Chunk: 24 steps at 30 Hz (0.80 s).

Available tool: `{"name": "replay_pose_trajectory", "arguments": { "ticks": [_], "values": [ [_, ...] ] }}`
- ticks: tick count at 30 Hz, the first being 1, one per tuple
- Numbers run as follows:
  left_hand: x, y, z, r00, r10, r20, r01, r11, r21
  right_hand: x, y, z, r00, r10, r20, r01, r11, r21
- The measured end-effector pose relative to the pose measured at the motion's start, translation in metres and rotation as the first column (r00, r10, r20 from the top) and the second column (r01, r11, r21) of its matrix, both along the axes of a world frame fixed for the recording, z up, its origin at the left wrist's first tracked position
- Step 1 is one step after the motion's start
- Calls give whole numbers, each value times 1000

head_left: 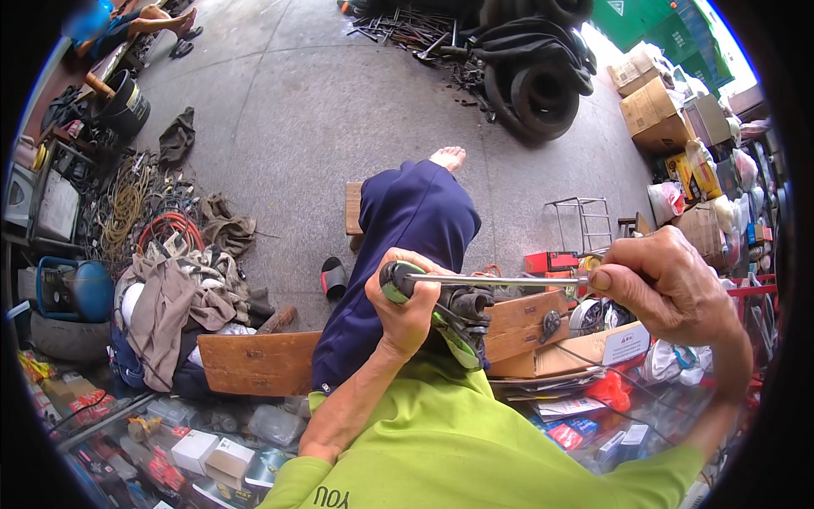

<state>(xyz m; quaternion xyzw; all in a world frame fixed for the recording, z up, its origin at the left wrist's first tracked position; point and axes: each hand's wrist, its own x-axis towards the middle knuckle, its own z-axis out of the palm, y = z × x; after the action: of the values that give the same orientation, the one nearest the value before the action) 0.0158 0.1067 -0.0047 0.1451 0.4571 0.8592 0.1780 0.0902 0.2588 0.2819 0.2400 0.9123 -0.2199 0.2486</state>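
Nearest my camera, a lime-green shirt (509,441) fills the lower centre, dark lettering at its bottom edge. Beyond it I see grey concrete floor (288,110) across the upper middle, edged by piled black tyres (543,125) at upper right. A wooden bench (259,363) spans mid-frame; right of centre, a carton (585,352) carries a printed label. The right hand (666,284), right of centre, pinches one end of a metal rod (500,280); the left hand (405,310), at centre, grips a black-and-green piece (393,284) by the rod's other end. I can't tell whether it enters.
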Motion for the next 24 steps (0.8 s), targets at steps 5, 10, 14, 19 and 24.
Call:
{"name": "replay_pose_trajectory", "arguments": {
  "ticks": [5, 10, 14, 19, 24],
  "values": [
    [1, 1, 21, 1000, 11, 19, -9, 997, -76, 29, -15, -22, 723, 660, -204, -432, 663, 611],
    [5, -2, 17, 999, -27, 48, 31, 995, -91, 33, -9, -21, 302, 946, 114, -551, 75, 831],
    [2, -1, 16, 999, -37, -15, 35, 995, -96, 27, -5, -29, 338, 941, -15, -527, 202, 826],
    [1, -7, 5, 999, -52, -13, 51, 994, -99, 10, -1, -29, 684, 688, -244, -479, 675, 562],
    [-1, -8, 2, 999, -37, -20, 35, 996, -78, 4, 5, -23, 915, 359, -186, -315, 921, 228]
  ]
}}
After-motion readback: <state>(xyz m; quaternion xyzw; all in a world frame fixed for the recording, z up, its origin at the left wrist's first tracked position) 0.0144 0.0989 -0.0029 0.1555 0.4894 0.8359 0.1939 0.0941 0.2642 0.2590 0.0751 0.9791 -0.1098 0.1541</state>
